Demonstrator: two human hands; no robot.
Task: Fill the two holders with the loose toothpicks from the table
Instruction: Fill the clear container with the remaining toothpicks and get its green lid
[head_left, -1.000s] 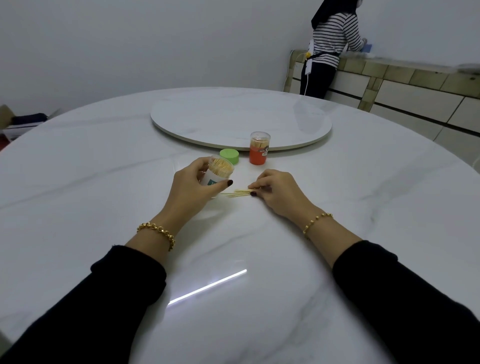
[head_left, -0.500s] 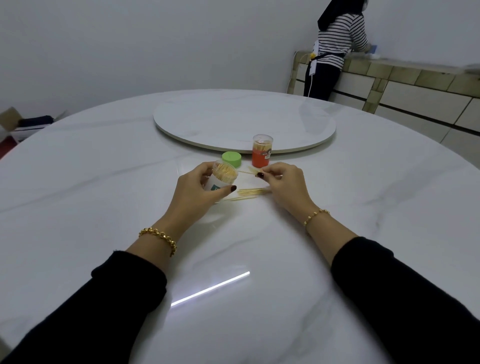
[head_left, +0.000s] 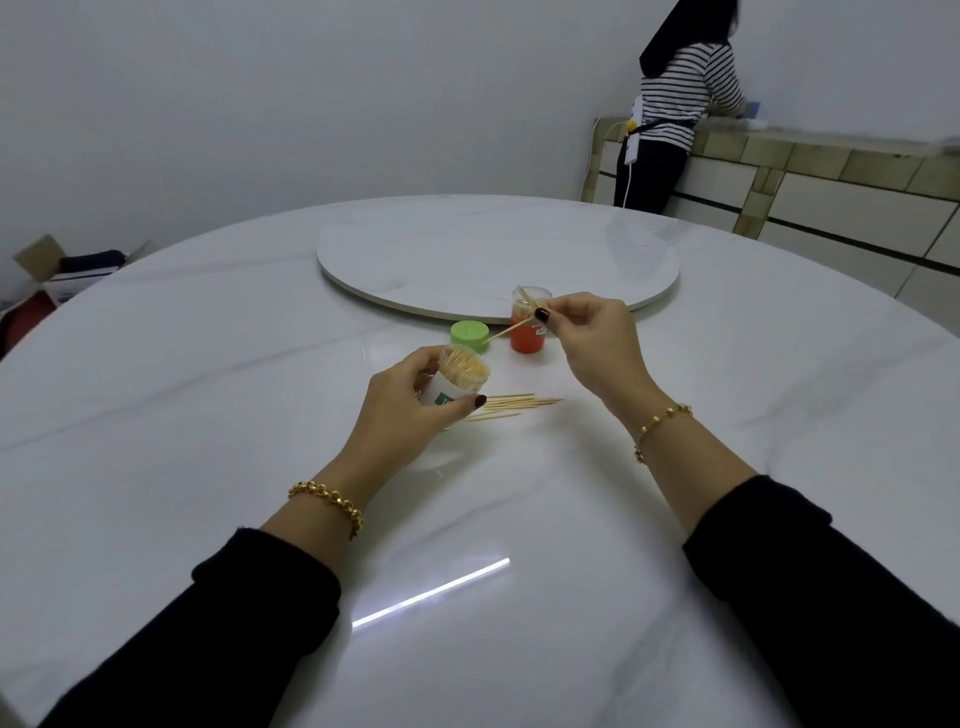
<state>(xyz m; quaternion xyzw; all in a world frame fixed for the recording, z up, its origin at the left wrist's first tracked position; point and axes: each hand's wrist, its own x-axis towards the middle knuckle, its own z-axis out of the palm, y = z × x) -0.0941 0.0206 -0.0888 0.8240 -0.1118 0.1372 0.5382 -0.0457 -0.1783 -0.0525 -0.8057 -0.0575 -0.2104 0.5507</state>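
Note:
My left hand (head_left: 410, 410) grips a clear toothpick holder (head_left: 456, 378) with a white label, tilted toward the right and packed with toothpicks. My right hand (head_left: 592, 343) is raised above the table and pinches a few toothpicks (head_left: 511, 328) that point down-left toward the holder. Several loose toothpicks (head_left: 511, 404) lie on the white marble table (head_left: 208, 415) just right of my left thumb. A second holder (head_left: 525, 332) with an orange lower half stands upright behind my right fingers, partly hidden by them.
A green lid (head_left: 470, 336) rests on the table left of the orange holder. A round marble turntable (head_left: 467, 254) sits at the table's centre. A person in a striped top (head_left: 680, 104) stands at a tiled counter (head_left: 831, 171) at the back right. A cardboard box (head_left: 57, 270) lies far left.
My right hand has picked a few toothpicks off the table and lifted them up and back, toward the holder my left hand keeps tilted. The loose pile is smaller.

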